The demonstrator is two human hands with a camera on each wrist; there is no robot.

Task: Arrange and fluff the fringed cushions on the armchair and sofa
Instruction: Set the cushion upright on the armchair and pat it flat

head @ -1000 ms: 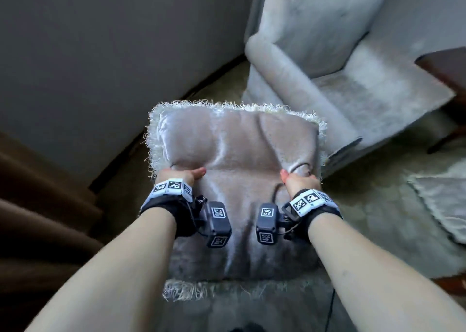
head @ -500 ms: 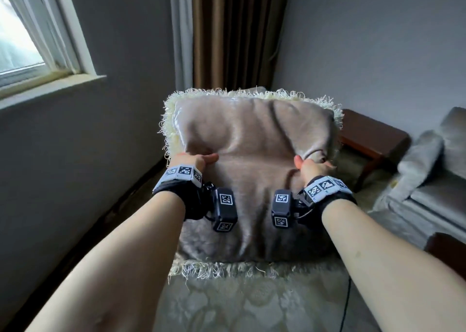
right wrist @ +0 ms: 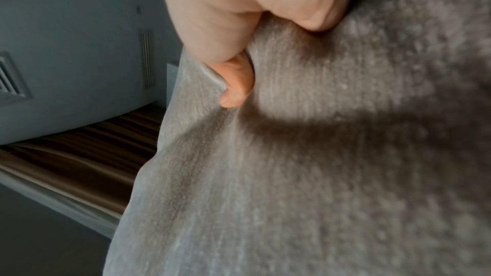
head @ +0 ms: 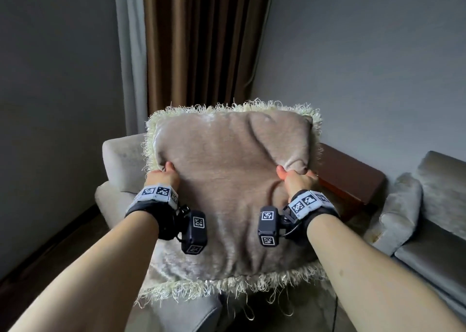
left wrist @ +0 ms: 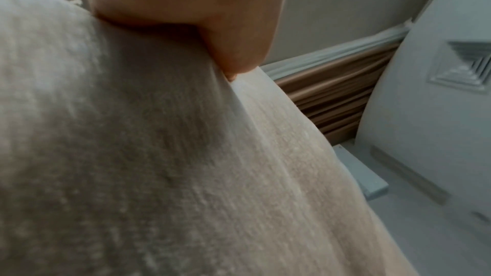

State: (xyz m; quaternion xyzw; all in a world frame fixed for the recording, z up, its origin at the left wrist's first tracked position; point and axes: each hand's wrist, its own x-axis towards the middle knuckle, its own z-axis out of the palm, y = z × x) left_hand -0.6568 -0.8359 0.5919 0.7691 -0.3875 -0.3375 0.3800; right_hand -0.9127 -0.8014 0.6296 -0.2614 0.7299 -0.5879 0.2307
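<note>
A beige velvet cushion [head: 227, 180] with a pale fringe all round is held up in front of me, above a light grey armchair [head: 121, 160]. My left hand [head: 164, 174] grips its left side, thumb pressed into the fabric [left wrist: 239, 54]. My right hand [head: 293, 175] pinches a fold of the cover at its right side, thumb tucked into the cloth [right wrist: 236, 83]. The velvet cover fills the left wrist view [left wrist: 159, 154] and the right wrist view [right wrist: 318, 154]. The cushion hides most of the armchair's seat and back.
A brown curtain [head: 201, 42] hangs in the corner behind the armchair. A dark wooden side table [head: 353, 178] stands to the right, then a grey sofa [head: 433, 231] with a fringed cushion [head: 401, 210] leaning at its end. Grey walls close in left and right.
My view has swung from the floor and the other armchair round to the curtain corner. The cushion stayed in both hands and now hangs above this armchair.
</note>
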